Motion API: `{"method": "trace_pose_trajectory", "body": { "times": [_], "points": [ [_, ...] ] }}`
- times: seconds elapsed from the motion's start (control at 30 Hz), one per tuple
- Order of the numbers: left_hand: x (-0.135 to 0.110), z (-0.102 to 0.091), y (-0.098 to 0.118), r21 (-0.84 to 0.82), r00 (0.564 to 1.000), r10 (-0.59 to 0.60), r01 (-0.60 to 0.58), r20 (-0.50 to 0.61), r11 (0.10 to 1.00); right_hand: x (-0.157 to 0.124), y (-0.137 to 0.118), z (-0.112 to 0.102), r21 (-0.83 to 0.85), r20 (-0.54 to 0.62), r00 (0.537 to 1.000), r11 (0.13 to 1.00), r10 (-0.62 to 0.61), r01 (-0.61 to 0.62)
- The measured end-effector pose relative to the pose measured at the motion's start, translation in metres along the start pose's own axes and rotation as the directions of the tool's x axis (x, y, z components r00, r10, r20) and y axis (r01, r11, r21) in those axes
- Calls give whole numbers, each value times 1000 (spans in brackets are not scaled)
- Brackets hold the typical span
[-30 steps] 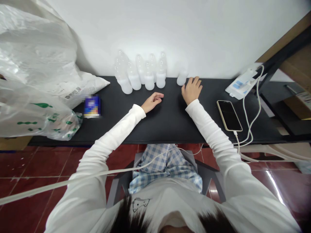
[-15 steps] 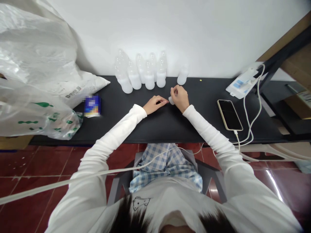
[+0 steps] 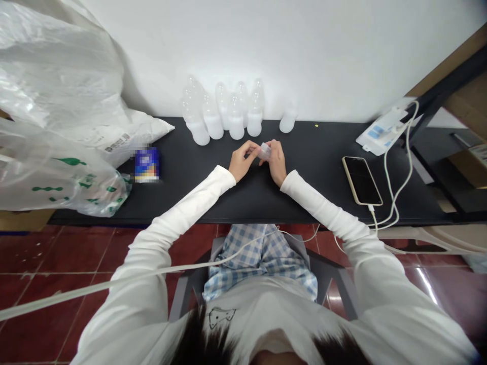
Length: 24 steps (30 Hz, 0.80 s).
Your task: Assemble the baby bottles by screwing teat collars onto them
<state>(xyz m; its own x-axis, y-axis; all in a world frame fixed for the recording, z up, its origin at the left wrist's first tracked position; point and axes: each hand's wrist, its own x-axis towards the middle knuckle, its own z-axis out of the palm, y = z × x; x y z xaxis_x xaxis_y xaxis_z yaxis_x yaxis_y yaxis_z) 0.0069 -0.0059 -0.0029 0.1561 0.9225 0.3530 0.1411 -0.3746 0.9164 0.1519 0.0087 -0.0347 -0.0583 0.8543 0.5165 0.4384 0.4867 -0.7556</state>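
My left hand [image 3: 241, 160] and my right hand [image 3: 275, 161] meet over the middle of the black table [image 3: 266, 197]. Between their fingertips they pinch a small clear plastic piece [image 3: 265, 150], which looks like a bottle cap. Both hands have their fingers curled round it. Behind them, against the white wall, stands a cluster of several white translucent bottles [image 3: 224, 114]. One shorter bottle [image 3: 287, 120] stands alone to the right of the cluster.
Large plastic bags [image 3: 57, 116] fill the table's left end, with a small blue packet [image 3: 146, 163] beside them. A phone [image 3: 361, 180] on a white cable [image 3: 395, 187] lies at the right, near a white and blue box [image 3: 380, 132]. A tiny yellow speck [image 3: 316, 125] lies by the wall.
My right hand drew back from the lone bottle by the wall with the small clear piece in it. My left hand rose to meet it, and both now hold the piece.
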Motion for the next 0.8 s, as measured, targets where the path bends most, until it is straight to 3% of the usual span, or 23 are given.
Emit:
{"method": "trace_pose_trajectory", "body": {
  "times": [0.1, 0.13, 0.23, 0.33, 0.43, 0.57, 0.8],
  "points": [
    [3, 2, -2, -96, 996, -83, 82, -15, 992, -2, -15, -3, 114, -77, 980, 978, 184, -174],
    [3, 4, -2, -132, 995, -103, 101, -7, 986, -2, -19, -5, 110, -100, 976, 977, 193, -182],
    [4, 9, 2, -230, 990, -138, 137, 11, 963, 0, -25, -10, 6, -157, 984, 997, 79, -79],
    [3, 15, 8, -327, 983, -183, 167, -19, 930, 2, -23, -15, -111, -137, 989, 993, -57, 42],
    [1, 17, 12, -411, 959, -280, 242, -35, 879, 5, -15, -20, -215, 23, 984, 960, -177, 178],
    [5, 12, 12, -490, 912, -407, 381, 58, 784, 14, -6, -31, -242, 294, 906, 893, -306, 380],
    [14, 1, 2, -532, 846, -494, 518, 201, 670, 21, -11, -44, -176, 466, 800, 847, -377, 501]
  ]
}}
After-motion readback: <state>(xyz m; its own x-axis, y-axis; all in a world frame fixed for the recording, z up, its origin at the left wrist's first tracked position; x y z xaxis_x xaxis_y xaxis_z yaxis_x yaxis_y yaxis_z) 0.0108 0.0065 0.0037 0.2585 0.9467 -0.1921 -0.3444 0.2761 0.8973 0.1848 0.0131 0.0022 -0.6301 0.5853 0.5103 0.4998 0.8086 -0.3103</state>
